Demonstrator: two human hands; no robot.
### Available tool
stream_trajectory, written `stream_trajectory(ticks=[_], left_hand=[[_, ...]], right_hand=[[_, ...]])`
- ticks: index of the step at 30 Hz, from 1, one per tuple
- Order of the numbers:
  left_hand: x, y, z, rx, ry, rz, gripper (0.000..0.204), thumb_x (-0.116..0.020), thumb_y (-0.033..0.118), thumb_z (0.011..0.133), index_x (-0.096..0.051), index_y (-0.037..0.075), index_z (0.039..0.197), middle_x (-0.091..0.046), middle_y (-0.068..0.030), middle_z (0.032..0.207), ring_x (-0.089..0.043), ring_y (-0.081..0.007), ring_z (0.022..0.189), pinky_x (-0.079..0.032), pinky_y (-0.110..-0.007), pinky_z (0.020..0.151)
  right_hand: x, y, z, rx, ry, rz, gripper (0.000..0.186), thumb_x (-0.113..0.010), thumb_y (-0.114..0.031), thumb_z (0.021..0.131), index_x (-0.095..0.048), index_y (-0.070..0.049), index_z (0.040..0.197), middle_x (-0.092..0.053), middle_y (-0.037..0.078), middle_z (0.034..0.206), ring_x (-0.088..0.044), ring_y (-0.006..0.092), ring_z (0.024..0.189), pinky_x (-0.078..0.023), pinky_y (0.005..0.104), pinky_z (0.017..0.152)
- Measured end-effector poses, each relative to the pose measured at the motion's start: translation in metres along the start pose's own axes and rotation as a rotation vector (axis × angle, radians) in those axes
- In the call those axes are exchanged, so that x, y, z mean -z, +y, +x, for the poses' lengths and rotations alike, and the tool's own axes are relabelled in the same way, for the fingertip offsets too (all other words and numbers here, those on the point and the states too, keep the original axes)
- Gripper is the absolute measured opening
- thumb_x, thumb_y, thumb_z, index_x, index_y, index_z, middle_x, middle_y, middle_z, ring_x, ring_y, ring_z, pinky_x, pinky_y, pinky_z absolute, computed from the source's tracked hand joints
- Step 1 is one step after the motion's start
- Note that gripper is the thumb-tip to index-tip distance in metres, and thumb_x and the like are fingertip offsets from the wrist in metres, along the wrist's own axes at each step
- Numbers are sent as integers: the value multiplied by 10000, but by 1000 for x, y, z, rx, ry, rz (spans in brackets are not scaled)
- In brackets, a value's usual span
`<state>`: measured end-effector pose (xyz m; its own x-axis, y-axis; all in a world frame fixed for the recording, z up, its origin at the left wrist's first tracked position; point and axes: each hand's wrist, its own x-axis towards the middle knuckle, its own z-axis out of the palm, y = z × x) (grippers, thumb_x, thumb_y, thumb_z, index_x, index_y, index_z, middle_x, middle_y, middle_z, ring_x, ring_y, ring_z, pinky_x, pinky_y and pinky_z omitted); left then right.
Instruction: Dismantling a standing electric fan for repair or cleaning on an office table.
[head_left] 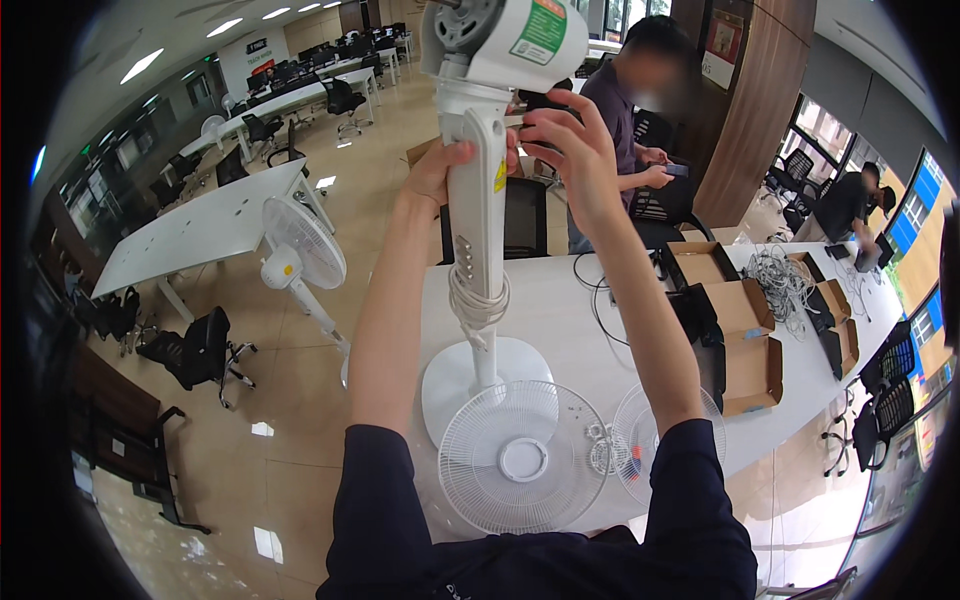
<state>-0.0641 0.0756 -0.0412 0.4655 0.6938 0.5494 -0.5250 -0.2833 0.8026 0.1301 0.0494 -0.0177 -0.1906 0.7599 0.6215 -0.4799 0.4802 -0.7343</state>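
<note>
A white stand fan without its blades rises in front of me, its motor head (500, 45) at the top of the view and its neck column (476, 200) upright. My left hand (440, 170) is wrapped round the column just below the head, thumb across the front. My right hand (575, 150) is raised on the column's right, its fingers spread and curved close to the neck joint; whether a fingertip touches is unclear. A white cord (479, 302) is coiled round the lower column. The flat white base (440, 385) stands on the table.
A round fan grille (470, 420) lies before the base, with a second clear round part (712, 410) beside it. Open cardboard boxes (752, 372) and tangled cables (780, 280) lie on the white table (590, 350). A person (610, 120) stands beyond it; another fan (305, 245) stands left.
</note>
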Motion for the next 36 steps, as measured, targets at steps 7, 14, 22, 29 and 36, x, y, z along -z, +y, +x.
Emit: stream_trajectory(ticks=[7,14,22,29,36], left_hand=[[4,0,-2,-35,82,58,999,-553,788,693,-414,43,1343,-612,-117,1035,-630,-216,887,-515,-367,796],[16,-10,9,-26,-135,-233,1015,-529,831,668,-452,38,1296,-605,-99,919,-619,-201,737,-517,-349,690],[10,-6,8,-24,-54,-123,989,-534,822,665,-476,49,1279,-563,-68,856,-592,-211,714,-495,-381,660],[-25,31,-2,2,43,100,894,-490,609,735,-387,-23,1358,-534,-227,1250,-590,-430,1048,-477,-509,913],[-51,66,6,-83,296,110,687,-404,464,840,-442,-41,1304,-568,-235,1205,-590,-359,1051,-467,-487,901]], right_hand=[[-11,6,-18,255,-153,-189,173,-547,40,827,-633,40,977,-631,76,931,-661,149,830,-547,262,732],[-8,6,-9,194,-187,-121,211,-549,18,835,-623,42,1031,-623,64,904,-636,128,785,-538,265,733],[19,6,22,-75,30,176,824,-599,-520,844,-238,-50,1418,-426,183,1284,-527,266,1105,-438,417,917],[3,-20,54,-43,-290,225,835,-528,-620,844,-267,-88,1433,-390,190,1376,-422,330,1275,-390,542,1005],[-13,-24,51,-16,-220,263,772,-524,-611,839,-371,-63,1360,-469,144,1326,-470,310,1235,-444,529,968]])
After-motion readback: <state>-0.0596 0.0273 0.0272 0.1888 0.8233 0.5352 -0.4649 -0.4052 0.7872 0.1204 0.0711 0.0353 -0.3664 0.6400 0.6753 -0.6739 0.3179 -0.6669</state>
